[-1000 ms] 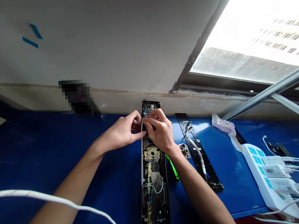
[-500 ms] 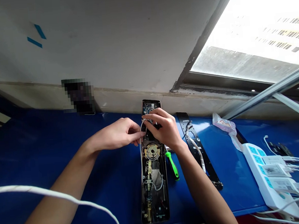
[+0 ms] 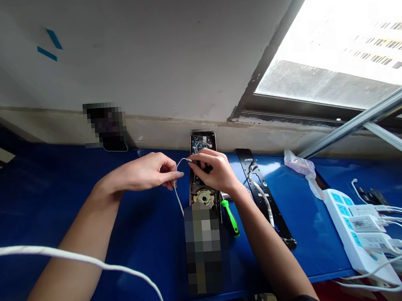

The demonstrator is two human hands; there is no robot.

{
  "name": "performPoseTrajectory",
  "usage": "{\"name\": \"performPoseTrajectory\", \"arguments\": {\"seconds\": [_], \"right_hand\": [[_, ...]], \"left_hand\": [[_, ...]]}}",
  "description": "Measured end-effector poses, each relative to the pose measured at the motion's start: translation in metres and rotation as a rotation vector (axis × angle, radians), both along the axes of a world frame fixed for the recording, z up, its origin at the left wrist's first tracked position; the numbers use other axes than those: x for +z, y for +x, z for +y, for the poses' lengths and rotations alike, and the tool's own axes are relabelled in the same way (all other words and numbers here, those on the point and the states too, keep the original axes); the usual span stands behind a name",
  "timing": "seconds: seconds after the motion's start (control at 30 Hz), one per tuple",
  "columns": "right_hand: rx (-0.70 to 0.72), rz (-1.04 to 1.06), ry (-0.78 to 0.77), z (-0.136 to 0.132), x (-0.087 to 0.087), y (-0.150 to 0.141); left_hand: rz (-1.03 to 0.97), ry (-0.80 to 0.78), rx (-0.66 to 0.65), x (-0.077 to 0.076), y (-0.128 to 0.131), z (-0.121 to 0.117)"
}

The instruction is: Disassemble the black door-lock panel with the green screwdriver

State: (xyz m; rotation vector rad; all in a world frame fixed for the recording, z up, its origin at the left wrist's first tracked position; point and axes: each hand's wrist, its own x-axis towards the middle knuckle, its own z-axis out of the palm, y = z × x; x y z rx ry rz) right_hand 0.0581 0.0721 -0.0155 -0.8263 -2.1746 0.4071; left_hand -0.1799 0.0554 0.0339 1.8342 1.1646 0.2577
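Observation:
A long opened door-lock body (image 3: pixel 204 194) lies lengthwise on the blue table (image 3: pixel 54 211), its brass mechanism showing; its lower half is blurred out. My left hand (image 3: pixel 147 172) is closed in a pinch on a thin white wire (image 3: pixel 177 189) just left of the lock's upper part. My right hand (image 3: pixel 212 170) rests over the upper part of the lock, fingers curled and pinching the wire's end near the circuit board. The wire arcs between both hands and trails down beside the lock.
A green-handled screwdriver (image 3: pixel 231 217) lies right of the lock. A black metal plate (image 3: pixel 264 196) with a white cable lies further right. A white power strip (image 3: pixel 360 235) with plugged chargers sits at the right edge. A thick white cord (image 3: pixel 92 268) crosses the foreground. A wall runs behind.
My left hand has drawn away to the left, pulling the white wire out from the lock into a loop. My right hand stayed on the lock's upper part.

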Motion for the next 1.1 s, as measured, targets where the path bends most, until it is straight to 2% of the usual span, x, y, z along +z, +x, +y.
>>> {"name": "performPoseTrajectory", "arguments": {"seconds": [0.3, 0.43, 0.63, 0.77, 0.9, 0.97, 1.1], "right_hand": [[0.019, 0.015, -0.004, 0.003, 0.001, 0.005], [0.010, -0.006, 0.005, 0.002, 0.007, 0.009], [-0.045, -0.069, 0.003, -0.001, 0.021, 0.018], [-0.060, -0.152, -0.013, -0.003, 0.031, 0.025], [-0.116, -0.186, -0.011, -0.003, 0.038, 0.035], [-0.144, -0.191, -0.003, -0.003, 0.041, 0.039], [-0.132, -0.229, 0.006, -0.005, 0.042, 0.038]], "left_hand": [[0.028, 0.011, 0.009, -0.003, -0.008, 0.005], [0.089, 0.042, 0.035, -0.006, -0.006, 0.007], [0.065, 0.044, 0.037, -0.013, 0.001, 0.011], [0.092, 0.114, 0.034, -0.017, 0.011, 0.011], [0.180, 0.221, 0.090, -0.025, 0.022, 0.012], [0.141, 0.262, 0.148, -0.030, 0.025, 0.013], [-0.160, 0.216, 0.312, -0.040, 0.031, 0.014]]}}
